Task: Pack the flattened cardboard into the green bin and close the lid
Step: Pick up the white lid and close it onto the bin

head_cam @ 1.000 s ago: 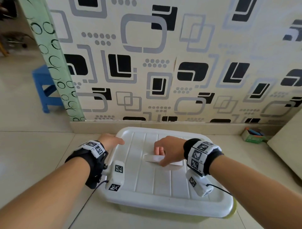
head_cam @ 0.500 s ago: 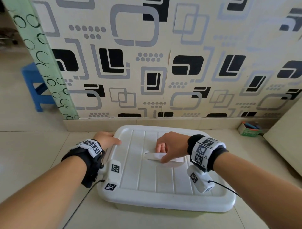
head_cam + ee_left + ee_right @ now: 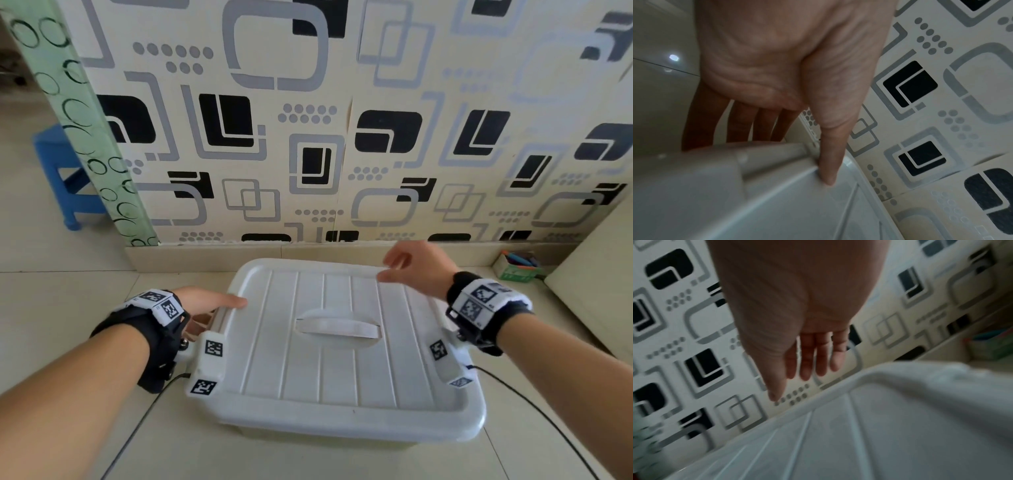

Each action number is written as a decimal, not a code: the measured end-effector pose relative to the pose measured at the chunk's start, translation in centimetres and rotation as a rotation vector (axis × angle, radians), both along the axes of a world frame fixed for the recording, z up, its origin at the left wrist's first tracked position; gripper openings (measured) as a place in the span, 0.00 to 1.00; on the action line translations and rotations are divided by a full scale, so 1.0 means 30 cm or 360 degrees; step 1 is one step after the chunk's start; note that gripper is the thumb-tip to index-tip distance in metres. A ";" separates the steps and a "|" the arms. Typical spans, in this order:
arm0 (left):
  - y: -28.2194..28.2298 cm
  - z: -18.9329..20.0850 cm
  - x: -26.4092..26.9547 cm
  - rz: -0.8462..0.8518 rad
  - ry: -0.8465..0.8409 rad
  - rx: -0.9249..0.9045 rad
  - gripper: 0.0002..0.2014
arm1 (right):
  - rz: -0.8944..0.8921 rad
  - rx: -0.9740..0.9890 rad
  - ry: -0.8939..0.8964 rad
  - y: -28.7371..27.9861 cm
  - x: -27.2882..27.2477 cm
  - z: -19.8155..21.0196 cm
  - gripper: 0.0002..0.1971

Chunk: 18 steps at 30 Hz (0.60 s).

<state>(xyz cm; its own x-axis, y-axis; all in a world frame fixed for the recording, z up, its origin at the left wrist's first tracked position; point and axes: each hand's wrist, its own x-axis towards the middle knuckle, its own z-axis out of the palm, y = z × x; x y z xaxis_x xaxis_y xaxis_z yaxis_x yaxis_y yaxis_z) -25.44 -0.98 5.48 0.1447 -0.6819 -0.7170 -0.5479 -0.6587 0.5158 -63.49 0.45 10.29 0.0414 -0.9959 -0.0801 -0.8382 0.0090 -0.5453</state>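
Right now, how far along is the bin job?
Done: the white lid sits flat over the bin; no cardboard is in sight, presumably inside. In hand: the left hand holds the lid's left edge, thumb on top; the right hand hovers open over the far right corner. Left: probably pressing the edges; whether the lid is seated cannot be told.
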 end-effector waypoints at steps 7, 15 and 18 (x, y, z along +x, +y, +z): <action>-0.001 -0.011 0.019 0.0016 0.0011 0.0018 0.41 | -0.0617 0.1025 0.0252 0.047 -0.217 -0.048 0.54; -0.035 -0.046 0.032 0.0063 0.0079 0.0113 0.51 | -0.0552 0.1230 0.0189 0.055 -0.319 -0.083 0.46; -0.013 -0.023 0.020 0.0073 -0.0013 0.0040 0.31 | -0.0602 0.1098 0.0168 0.087 -0.220 0.018 0.31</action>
<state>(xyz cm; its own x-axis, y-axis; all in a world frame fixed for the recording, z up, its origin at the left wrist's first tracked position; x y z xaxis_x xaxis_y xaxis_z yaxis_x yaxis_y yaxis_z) -24.83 -1.37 4.79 0.1812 -0.6562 -0.7325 -0.5207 -0.6959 0.4946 -70.11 3.07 10.82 -0.3322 -0.6647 -0.6691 -0.7577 0.6106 -0.2304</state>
